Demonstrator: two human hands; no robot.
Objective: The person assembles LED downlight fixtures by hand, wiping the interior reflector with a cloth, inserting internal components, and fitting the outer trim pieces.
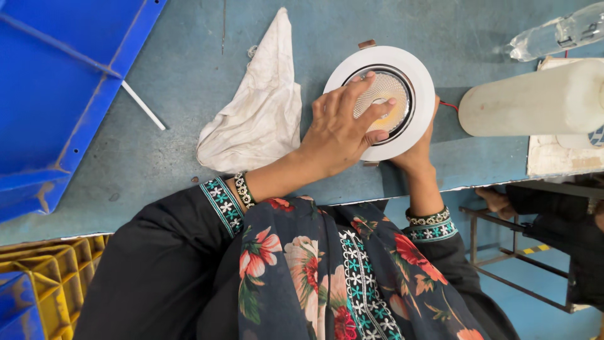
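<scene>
On bench, hands (340,132) hold downlight (380,102)

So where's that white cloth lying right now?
The white cloth lies crumpled on the blue-grey table, just left of the round white lamp and the left hand.

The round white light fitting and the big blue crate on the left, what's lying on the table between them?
A crumpled white cloth and a thin white stick, seen in the head view.
</scene>
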